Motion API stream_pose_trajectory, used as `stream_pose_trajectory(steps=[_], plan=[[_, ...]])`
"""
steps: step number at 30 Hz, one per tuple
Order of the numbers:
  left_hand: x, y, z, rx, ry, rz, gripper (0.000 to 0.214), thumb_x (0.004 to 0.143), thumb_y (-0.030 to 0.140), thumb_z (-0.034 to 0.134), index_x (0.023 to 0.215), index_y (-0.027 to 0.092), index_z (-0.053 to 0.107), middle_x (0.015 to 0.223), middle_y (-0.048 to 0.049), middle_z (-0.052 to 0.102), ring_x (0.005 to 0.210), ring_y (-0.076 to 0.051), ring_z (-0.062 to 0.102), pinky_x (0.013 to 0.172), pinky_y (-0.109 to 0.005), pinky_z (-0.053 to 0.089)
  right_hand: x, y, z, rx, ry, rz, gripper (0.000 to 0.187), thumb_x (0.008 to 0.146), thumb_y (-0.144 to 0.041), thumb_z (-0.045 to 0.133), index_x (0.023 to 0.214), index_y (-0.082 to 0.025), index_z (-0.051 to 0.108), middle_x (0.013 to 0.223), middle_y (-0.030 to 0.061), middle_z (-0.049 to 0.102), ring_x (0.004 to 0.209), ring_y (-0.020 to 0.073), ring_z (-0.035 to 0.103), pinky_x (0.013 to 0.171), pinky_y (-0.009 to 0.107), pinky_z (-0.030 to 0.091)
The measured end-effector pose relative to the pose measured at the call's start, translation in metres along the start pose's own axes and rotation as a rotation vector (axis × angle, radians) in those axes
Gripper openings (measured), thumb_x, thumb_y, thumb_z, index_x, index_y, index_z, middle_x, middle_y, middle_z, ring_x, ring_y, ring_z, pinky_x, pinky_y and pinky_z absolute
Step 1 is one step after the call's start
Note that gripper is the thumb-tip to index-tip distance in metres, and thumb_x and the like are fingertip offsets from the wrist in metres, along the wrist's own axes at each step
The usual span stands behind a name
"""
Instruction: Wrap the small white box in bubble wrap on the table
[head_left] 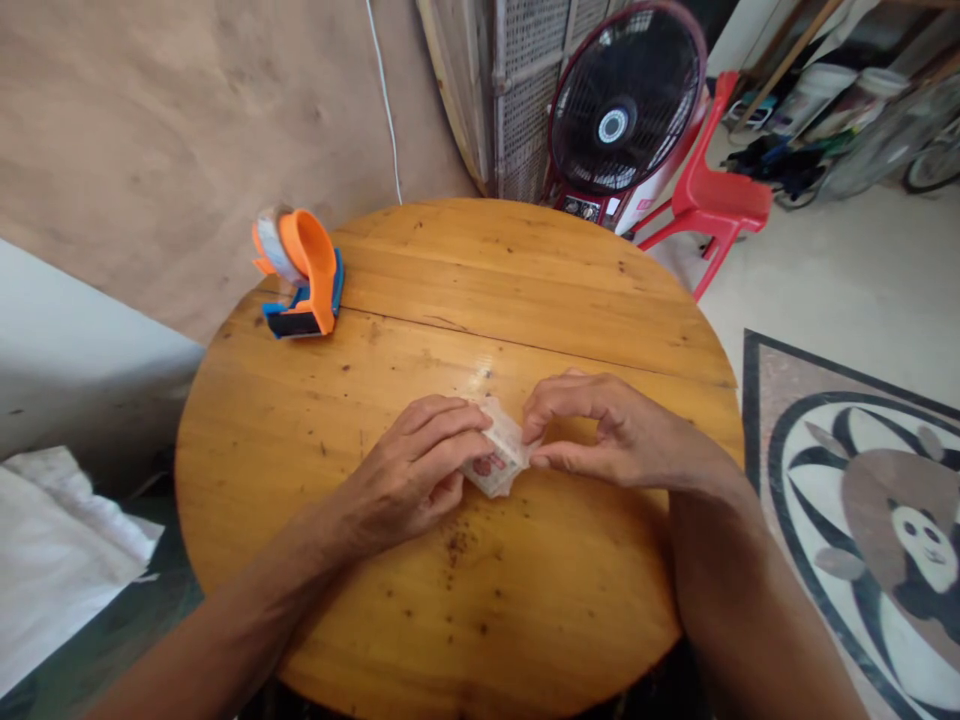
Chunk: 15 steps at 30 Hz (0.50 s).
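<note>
Forearms (277, 590) come in from both lower corners, framing the near edge of a round wooden table (405, 620). Up at the far left of it stands the tape dispenser (315, 270), orange and blue, well apart from the hands, with bare planks between. Beyond the rim, a plywood wall (225, 120) closes off the left, a white cable (386, 100) running down it; past the far edge stands a fan (615, 120), its round face turned this way, with a red chair (712, 200) just beside it. On the floor to the right, a panda design (926, 545); at lower left, something white and crumpled (60, 540). And to the middle of the table — a small, pale, see-through packet (499, 455), right between the two hands! Left hand (424, 460) has its fingers curled over the packet's left part, blocking the view there. Right hand (626, 430) pinches the thin right-hand edge between thumb and forefinger, the other fingers bent above. It lies aslant, one corner up and away from the camera, its pinched edge pointing right — but with that much covered, its long axis cannot be told.
</note>
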<state>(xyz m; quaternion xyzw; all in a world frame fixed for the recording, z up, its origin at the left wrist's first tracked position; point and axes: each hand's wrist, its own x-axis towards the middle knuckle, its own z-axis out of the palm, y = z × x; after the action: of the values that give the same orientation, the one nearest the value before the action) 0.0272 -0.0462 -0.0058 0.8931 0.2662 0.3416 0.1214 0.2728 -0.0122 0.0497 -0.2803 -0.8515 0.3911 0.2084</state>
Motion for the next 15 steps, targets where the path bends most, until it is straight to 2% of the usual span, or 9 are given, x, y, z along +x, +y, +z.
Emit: stream_pose_trajectory(steps=[5, 9, 12, 15], plan=[[-0.0013, 0.0, 0.0002, 0.014, 0.012, -0.009, 0.051, 0.071, -0.005, 0.053, 0.115, 0.02, 0.052, 0.118, -0.0093, 0.061, 0.114, -0.023, 0.055, 0.098, -0.044, 0.048, -0.0028, -0.0044, -0.0027, 0.012, 0.078, 0.069, 0.007, 0.086, -0.021, 0.059, 0.089, -0.019, 0.064, 0.088, 0.002, 0.069, 0.081, 0.0144, 0.063, 0.076, 0.027, 0.049], [-0.0009, 0.0014, 0.0001, 0.021, 0.023, -0.012, 0.049, 0.07, -0.006, 0.053, 0.113, 0.017, 0.053, 0.117, -0.0107, 0.06, 0.112, -0.023, 0.055, 0.097, -0.042, 0.048, -0.0033, -0.0031, -0.0023, -0.06, 0.103, 0.125, 0.011, 0.082, -0.021, 0.062, 0.092, -0.018, 0.064, 0.093, 0.0031, 0.068, 0.086, 0.0167, 0.062, 0.08, 0.03, 0.049], [0.0, 0.0015, 0.0002, 0.006, 0.036, -0.056, 0.048, 0.07, -0.005, 0.055, 0.113, 0.016, 0.052, 0.116, -0.0109, 0.058, 0.109, -0.022, 0.055, 0.094, -0.039, 0.049, -0.0022, 0.0001, -0.0001, -0.084, 0.146, 0.152, 0.012, 0.081, -0.021, 0.063, 0.093, -0.019, 0.063, 0.094, 0.0033, 0.067, 0.085, 0.0165, 0.06, 0.08, 0.03, 0.049], [0.0003, 0.0008, 0.0002, -0.019, 0.044, -0.13, 0.049, 0.07, 0.0, 0.059, 0.115, 0.015, 0.051, 0.115, -0.0113, 0.056, 0.108, -0.022, 0.055, 0.092, -0.038, 0.049, -0.0016, 0.0032, 0.0018, -0.091, 0.233, 0.149, 0.006, 0.083, -0.021, 0.06, 0.087, -0.019, 0.063, 0.089, 0.0023, 0.066, 0.078, 0.0141, 0.059, 0.075, 0.028, 0.048]])
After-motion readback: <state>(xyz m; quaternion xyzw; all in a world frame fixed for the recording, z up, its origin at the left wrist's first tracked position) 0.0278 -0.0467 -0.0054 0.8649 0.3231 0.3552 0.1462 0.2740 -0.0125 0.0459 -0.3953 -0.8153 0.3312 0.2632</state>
